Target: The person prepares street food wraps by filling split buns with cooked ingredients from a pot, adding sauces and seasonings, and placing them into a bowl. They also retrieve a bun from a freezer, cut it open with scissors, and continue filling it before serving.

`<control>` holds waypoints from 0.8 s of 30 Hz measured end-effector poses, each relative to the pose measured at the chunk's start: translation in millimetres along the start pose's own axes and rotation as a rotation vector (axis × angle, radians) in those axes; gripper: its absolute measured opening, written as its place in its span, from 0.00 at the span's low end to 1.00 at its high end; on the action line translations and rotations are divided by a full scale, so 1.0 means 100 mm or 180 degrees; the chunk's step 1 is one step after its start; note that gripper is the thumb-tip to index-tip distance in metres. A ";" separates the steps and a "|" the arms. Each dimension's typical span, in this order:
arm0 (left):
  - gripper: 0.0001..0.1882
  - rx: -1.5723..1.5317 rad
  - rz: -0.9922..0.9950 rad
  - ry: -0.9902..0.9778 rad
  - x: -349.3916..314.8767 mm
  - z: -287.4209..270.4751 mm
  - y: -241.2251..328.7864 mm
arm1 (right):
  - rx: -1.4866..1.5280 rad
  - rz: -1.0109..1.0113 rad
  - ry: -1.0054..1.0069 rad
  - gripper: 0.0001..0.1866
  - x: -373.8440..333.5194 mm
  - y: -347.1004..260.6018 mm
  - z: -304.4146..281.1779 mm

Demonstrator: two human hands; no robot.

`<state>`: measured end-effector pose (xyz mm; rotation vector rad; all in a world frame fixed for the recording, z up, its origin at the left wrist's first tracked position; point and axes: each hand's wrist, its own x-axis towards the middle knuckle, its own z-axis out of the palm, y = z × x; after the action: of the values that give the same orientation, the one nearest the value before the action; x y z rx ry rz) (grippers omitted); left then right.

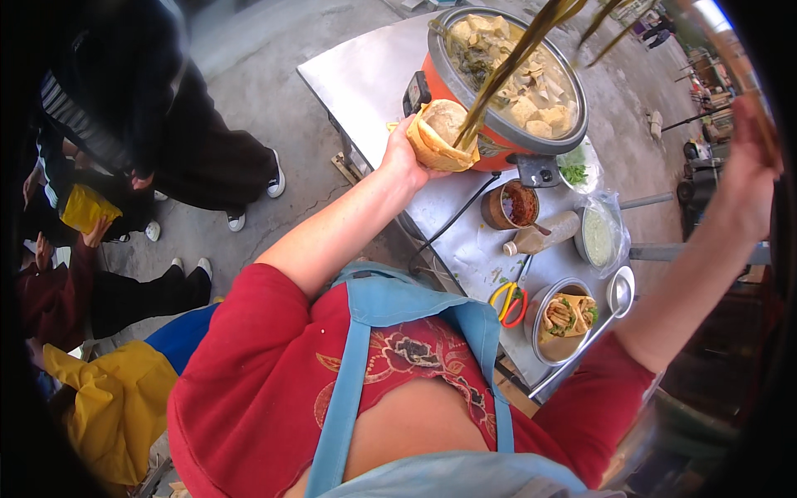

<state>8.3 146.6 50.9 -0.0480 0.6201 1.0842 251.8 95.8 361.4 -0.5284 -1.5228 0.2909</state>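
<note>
Bread is cradled in the left hand, just above its palm, beside the pot; a stick (blurred) is gripped by the raised right hand.

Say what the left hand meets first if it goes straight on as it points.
Past the folded tan wrap in the left hand, likely the grey-rimmed round orange pot; depth is unclear, so it may pass above.

Grey, cracked floor — 1 shiny metal table.
</note>
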 end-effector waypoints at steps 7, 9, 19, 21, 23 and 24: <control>0.25 0.0037 -0.0020 -0.0067 -0.14 0.10 0.08 | 0.0844 0.2091 0.0356 0.13 -1.31 0.56 0.35; 0.25 0.0017 -0.0016 -0.0035 -0.18 0.12 0.10 | 0.0695 0.2452 0.0464 0.13 -1.55 0.70 0.51; 0.26 -0.0038 0.0007 -0.0164 -0.34 0.12 0.11 | 0.0234 0.2387 -0.0907 0.11 -1.39 0.49 0.67; 0.26 -0.0158 -0.0001 -0.0105 -0.35 0.09 0.11 | -0.0092 0.2160 -0.0511 0.13 -1.29 0.36 0.45; 0.26 -0.0285 -0.0034 -0.0140 -0.37 0.05 0.12 | -0.0213 0.1823 -0.0212 0.14 -1.26 0.34 0.27; 0.26 -0.0338 -0.0061 -0.0181 -0.40 0.04 0.13 | -0.0145 0.1913 -0.0096 0.14 -1.29 0.39 0.23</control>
<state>-13.2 121.8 77.1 -0.1147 0.5098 1.0957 228.7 68.4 228.8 -1.0193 -1.3728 0.7290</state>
